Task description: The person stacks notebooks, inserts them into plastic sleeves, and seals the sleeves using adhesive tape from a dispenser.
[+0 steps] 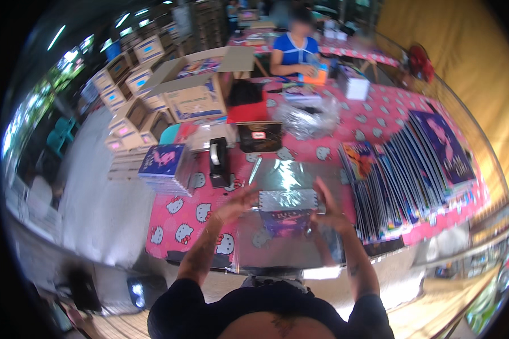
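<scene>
A purple-covered item (288, 222), apparently a notebook or small stack of them, lies in front of me with a shiny pale band across its far side. Beneath it spreads a clear plastic sheet (249, 248) that reflects the light. My left hand (236, 207) is at its left side, fingers stretched toward it and slightly blurred. On the opposite side my right hand (331, 213) has its fingers extended, close to the item's edge. Neither hand visibly grips it; whether the right one touches it I cannot tell.
Left stand a stack of purple notebooks (163, 164) and a black tape dispenser (218, 164). A long leaning row of notebooks (401, 169) fills the right. Farther back are a black box (259, 137), crumpled plastic (308, 117), a large carton (195, 99) and a person in blue (295, 51).
</scene>
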Action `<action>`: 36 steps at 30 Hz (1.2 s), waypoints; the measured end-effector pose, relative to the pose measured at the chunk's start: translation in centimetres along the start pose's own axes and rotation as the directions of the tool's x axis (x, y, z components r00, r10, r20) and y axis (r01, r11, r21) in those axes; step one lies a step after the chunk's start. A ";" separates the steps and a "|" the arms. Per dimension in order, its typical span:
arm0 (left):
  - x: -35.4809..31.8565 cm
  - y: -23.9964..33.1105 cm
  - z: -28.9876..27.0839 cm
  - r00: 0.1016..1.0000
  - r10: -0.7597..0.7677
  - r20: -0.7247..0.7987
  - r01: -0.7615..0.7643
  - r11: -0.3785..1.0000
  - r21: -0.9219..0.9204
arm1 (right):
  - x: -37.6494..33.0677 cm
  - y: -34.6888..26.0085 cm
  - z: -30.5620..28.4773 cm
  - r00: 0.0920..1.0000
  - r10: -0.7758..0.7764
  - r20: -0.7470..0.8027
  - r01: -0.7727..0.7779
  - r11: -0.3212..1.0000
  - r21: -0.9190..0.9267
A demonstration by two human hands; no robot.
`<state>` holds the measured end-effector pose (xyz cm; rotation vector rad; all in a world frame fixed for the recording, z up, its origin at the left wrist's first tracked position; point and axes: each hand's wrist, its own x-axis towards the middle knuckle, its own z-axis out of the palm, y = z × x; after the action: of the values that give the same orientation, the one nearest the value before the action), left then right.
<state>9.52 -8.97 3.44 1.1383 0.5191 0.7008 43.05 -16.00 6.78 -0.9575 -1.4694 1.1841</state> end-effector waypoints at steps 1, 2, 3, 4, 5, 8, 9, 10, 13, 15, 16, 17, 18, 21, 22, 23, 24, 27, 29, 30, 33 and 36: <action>-1.2 -0.6 3.4 0.994 0.107 0.006 -0.107 0.994 0.027 | -0.3 1.3 -0.2 1.000 0.012 0.004 -0.012 1.000 -0.019; -1.7 -3.7 5.3 0.972 0.145 -0.183 -0.129 0.987 0.100 | 0.0 2.5 1.0 0.996 0.069 0.052 -0.070 0.997 0.018; -1.5 -6.1 6.1 0.921 0.186 -0.343 -0.133 0.976 0.171 | 0.5 3.3 1.9 0.989 0.125 0.082 -0.129 0.991 0.041; -2.1 -5.1 6.4 0.886 0.207 -0.414 -0.162 0.976 0.143 | 1.9 3.4 2.1 0.993 0.112 0.048 -0.112 0.994 0.008; -2.8 -4.2 6.8 0.849 0.224 -0.478 -0.192 0.975 0.115 | 3.6 3.4 2.2 0.995 0.097 0.009 -0.096 0.995 -0.028; -6.4 2.1 5.4 0.599 0.347 -0.721 -0.269 0.936 0.228 | 6.5 -3.0 7.5 0.992 -0.010 0.122 -0.021 0.966 0.256; -7.7 4.6 4.2 0.526 0.404 -0.748 -0.349 0.905 0.243 | 6.7 -4.2 8.2 0.987 -0.031 0.155 -0.020 0.948 0.316; -8.9 6.8 2.4 0.449 0.452 -0.771 -0.428 0.866 0.259 | 6.4 -5.1 8.6 0.981 -0.066 0.180 0.033 0.982 0.184; -11.4 12.5 -5.8 0.090 0.495 -0.864 -0.559 0.743 0.368 | 4.0 -3.1 8.5 0.987 -0.021 0.159 0.017 0.999 0.030; -12.0 15.4 -10.4 -0.106 0.454 -0.885 -0.537 0.723 0.435 | 2.3 0.3 8.2 0.987 0.092 0.133 -0.101 0.993 0.063; -12.5 15.8 -13.5 -0.174 0.404 -0.898 -0.481 0.761 0.436 | 1.4 1.3 8.1 0.983 0.124 0.132 -0.134 0.989 0.069; -11.8 15.7 -14.9 -0.222 0.392 -0.893 -0.471 0.759 0.450 | 0.6 2.0 7.9 0.980 0.157 0.121 -0.166 0.984 0.071; -11.3 15.7 -15.8 -0.276 0.380 -0.883 -0.460 0.754 0.468 | -0.1 2.4 8.1 0.980 0.174 0.098 -0.182 0.980 0.084; -11.9 15.2 -20.8 -0.388 0.221 -0.895 -0.242 0.912 0.331 | -1.8 2.4 8.6 0.980 0.188 0.060 -0.194 0.974 0.119; -10.7 15.4 -19.6 -0.240 0.226 -0.944 -0.198 0.941 0.275 | -2.8 2.8 7.8 0.982 0.187 0.018 -0.188 0.977 0.104; -10.7 15.2 -18.5 -0.114 0.218 -0.969 -0.140 0.962 0.233 | -3.7 2.8 7.4 0.982 0.188 0.004 -0.187 0.978 0.096; -11.0 14.7 -18.2 -0.225 0.244 -0.943 -0.082 0.960 0.268 | -4.2 2.5 7.3 0.983 0.182 -0.005 -0.181 0.980 0.077; -13.7 13.1 -19.8 -0.051 0.192 -0.980 -0.278 0.940 0.199 | -6.2 0.8 6.0 0.989 0.147 -0.023 -0.147 0.989 0.035; -13.4 12.9 -19.9 -0.028 0.154 -0.988 -0.252 0.955 0.156 | -7.7 -0.2 4.6 0.993 0.104 -0.052 -0.103 0.995 0.016; -13.3 13.1 -20.0 0.015 0.161 -0.987 -0.254 0.955 0.152 | -8.4 -1.2 4.0 0.993 0.093 -0.066 -0.093 0.996 0.002; -13.6 13.4 -20.7 0.044 0.229 -0.972 -0.208 0.954 0.215 | -10.2 -5.5 2.1 0.996 -0.001 -0.092 -0.008 0.996 -0.094; -15.8 15.8 -20.7 0.022 0.619 -0.785 0.521 0.663 0.538 | -13.3 -12.3 -0.9 0.972 -0.220 -0.085 0.187 0.939 -0.287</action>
<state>-19.35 -3.49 11.57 1.2173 2.3602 1.4839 46.71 -31.14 16.04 -1.0148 -1.6247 0.7721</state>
